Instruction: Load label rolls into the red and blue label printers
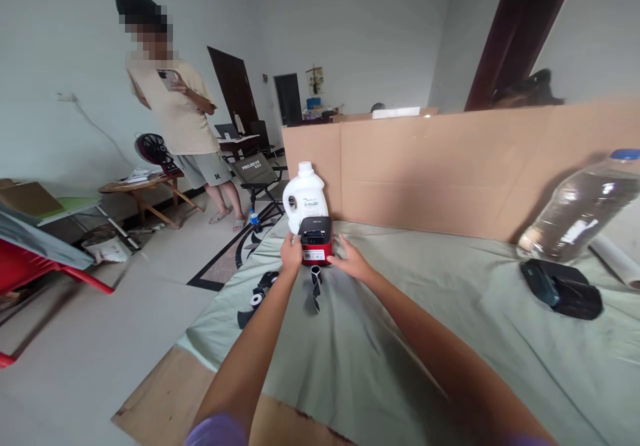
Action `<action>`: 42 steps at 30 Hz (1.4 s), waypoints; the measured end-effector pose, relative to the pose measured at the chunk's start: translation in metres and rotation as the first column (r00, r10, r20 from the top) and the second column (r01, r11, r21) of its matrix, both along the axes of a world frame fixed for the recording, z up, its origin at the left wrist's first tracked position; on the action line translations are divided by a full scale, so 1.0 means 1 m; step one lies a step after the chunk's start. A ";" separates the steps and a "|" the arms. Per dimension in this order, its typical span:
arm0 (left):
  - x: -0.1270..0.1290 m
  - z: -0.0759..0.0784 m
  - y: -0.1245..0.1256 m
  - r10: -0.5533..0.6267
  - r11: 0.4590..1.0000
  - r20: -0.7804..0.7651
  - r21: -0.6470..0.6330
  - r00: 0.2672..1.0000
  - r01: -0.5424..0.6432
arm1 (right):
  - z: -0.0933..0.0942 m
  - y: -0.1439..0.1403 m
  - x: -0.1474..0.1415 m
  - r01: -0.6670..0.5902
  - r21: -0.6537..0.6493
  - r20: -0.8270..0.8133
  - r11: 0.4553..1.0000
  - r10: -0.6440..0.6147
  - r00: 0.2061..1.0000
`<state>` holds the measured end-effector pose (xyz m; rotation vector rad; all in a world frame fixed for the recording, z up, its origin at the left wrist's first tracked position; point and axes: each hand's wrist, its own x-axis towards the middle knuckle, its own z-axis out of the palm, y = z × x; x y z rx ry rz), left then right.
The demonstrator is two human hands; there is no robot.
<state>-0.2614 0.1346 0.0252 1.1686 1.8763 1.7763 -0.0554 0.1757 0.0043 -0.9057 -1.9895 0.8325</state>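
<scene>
Device (317, 231), red and black, on cloth-covered worktop (450, 266), just in front of white jug (309, 196), between both hands. Left hand (291, 254) at its left side; can't tell how closed those fingers are. Right hand (354, 261) fingers spread wide, thumb at its right side, contact unclear. Curled strip (316, 286) nearer the camera; white roll (257, 299) beside left forearm.

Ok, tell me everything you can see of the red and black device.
The red and black device is boxy and looks plastic: black on top, glossy red below, with a white label on its front, print illegible. It stands on the green cloth, before the white jug. The left hand touches its left side; the right hand seems to touch its right edge.
</scene>
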 end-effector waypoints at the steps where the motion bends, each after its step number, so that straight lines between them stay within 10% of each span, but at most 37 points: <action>1: 0.006 0.002 -0.010 0.042 0.999 -0.023 0.027 0.999 -0.042 | -0.002 -0.008 0.025 0.047 0.007 0.051 0.999 -0.048 0.998; 7: 0.041 -0.004 -0.084 -0.054 0.998 -0.410 -0.058 0.911 0.033 | -0.028 -0.071 0.286 0.380 0.244 0.280 0.892 -0.440 0.853; 11: 0.041 -0.017 -0.099 -0.321 0.902 -0.445 -0.414 0.836 0.126 | -0.024 -0.112 0.432 0.721 0.382 0.319 0.578 -0.815 0.484; 14: 0.039 -0.015 -0.090 -0.290 0.892 -0.492 -0.449 0.821 0.045 | -0.015 -0.120 0.467 0.841 0.315 0.429 0.440 -0.857 0.287; 25: 0.046 0.011 -0.118 -0.245 0.847 -0.640 -0.506 0.728 -0.160 | 0.002 -0.059 0.438 0.933 0.130 0.404 0.334 -0.878 0.258; 32: 0.050 0.012 -0.152 -0.140 0.968 -0.595 -0.249 0.791 -0.016 | 0.011 -0.064 0.425 0.944 0.133 0.335 0.302 -0.910 0.244; 36: 0.121 0.011 -0.159 -0.035 0.995 -0.546 0.063 0.837 0.083 | 0.013 -0.097 0.372 0.878 0.187 0.313 0.440 -0.874 0.371; 42: 0.232 -0.020 -0.143 -0.649 0.748 -0.361 -0.140 0.669 0.649 | 0.015 -0.165 0.242 0.729 0.140 0.234 0.671 -0.737 0.634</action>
